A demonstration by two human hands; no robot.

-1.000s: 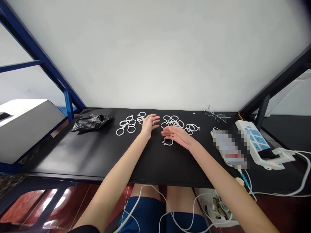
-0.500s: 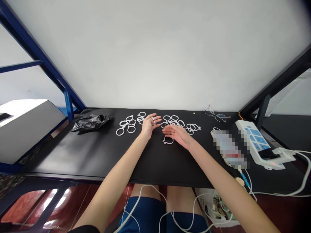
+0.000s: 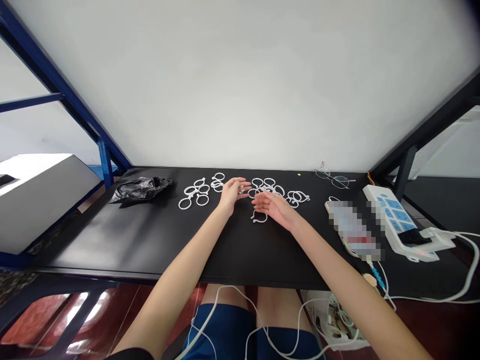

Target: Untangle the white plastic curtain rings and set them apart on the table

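Note:
Over the middle of the black table, my left hand (image 3: 232,195) has its fingers bent around a white ring (image 3: 242,190). Only a small part of that ring shows between the fingers. My right hand (image 3: 274,207) faces it, palm inward and fingers stretched out, with nothing visible in its grasp. Just below the right fingertips lies a white open ring with small end tabs (image 3: 260,216). Behind the right hand is a cluster of similar white rings (image 3: 269,183), partly covered by it. More white rings (image 3: 202,200) lie left of my left hand.
A crumpled black plastic bag (image 3: 140,190) lies at the left of the table (image 3: 150,240). To the right are eyeglasses (image 3: 340,182), a phone (image 3: 354,230) on a cable and a white power strip (image 3: 399,220). White cables (image 3: 232,287) hang across my lap.
The fingers of my left hand have curled in and turned, hiding most of the white ring that showed before. My right hand has barely moved.

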